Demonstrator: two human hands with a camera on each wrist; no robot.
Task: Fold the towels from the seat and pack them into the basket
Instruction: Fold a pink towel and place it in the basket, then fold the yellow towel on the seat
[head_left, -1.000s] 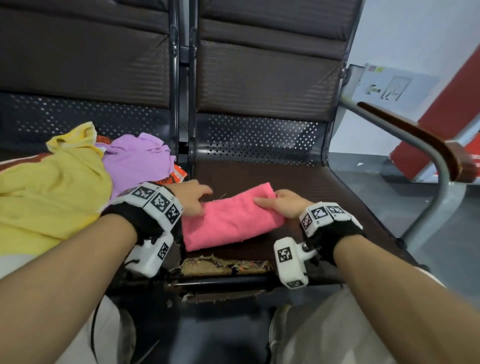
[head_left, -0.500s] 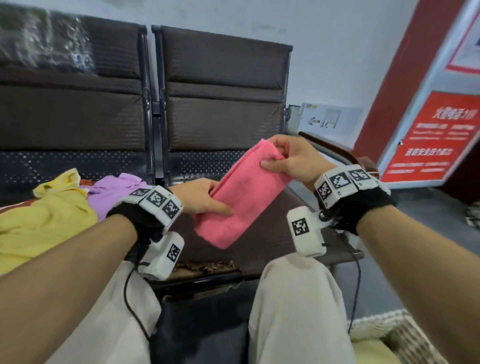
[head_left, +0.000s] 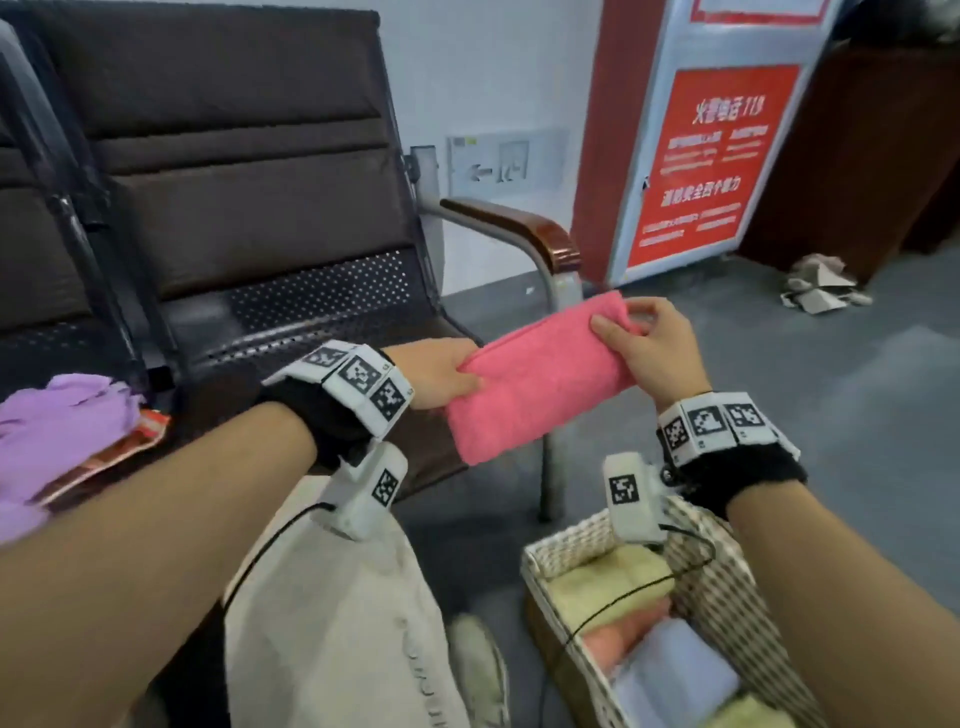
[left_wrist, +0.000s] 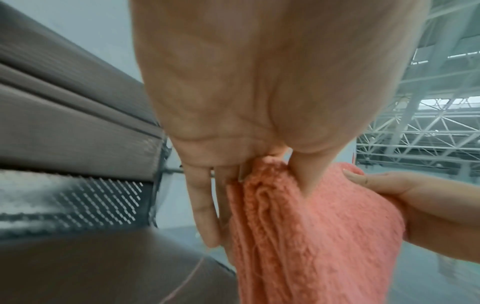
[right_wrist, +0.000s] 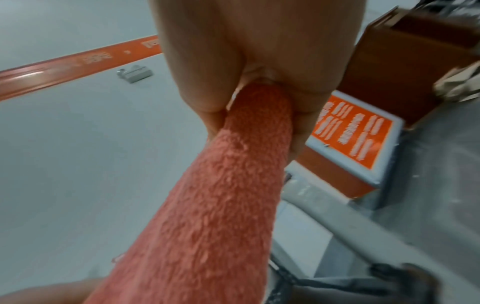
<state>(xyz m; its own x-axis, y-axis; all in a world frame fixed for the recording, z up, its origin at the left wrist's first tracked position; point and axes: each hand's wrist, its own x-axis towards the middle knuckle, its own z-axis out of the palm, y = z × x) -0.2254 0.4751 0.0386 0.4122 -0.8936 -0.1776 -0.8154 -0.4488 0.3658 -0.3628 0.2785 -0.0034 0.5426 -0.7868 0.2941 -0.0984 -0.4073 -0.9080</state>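
Observation:
A folded pink towel (head_left: 540, 376) hangs in the air past the seat's right edge, held by both hands. My left hand (head_left: 441, 376) pinches its left end between thumb and fingers (left_wrist: 205, 205). My right hand (head_left: 644, 343) pinches the right end, thumb on top. In the wrist views the pink towel (left_wrist: 311, 236) (right_wrist: 207, 205) fills the lower part, clamped at its folded edge. A woven basket (head_left: 722, 587) stands on the floor at lower right, below my right wrist, with several folded towels (head_left: 613, 577) inside. A purple towel (head_left: 57, 421) lies on the left seat.
Dark padded bench seats (head_left: 249, 197) with a perforated back fill the left. A metal armrest with a wooden top (head_left: 514, 228) stands behind the towel. A red sign panel (head_left: 711, 166) and crumpled cardboard (head_left: 821, 286) are at the far right on grey carpet. My knee (head_left: 332, 623) is low centre.
Both hands lifted the pink towel off the seat and carried it rightward past the armrest, toward the basket. The view swung right; the yellow towel left the frame.

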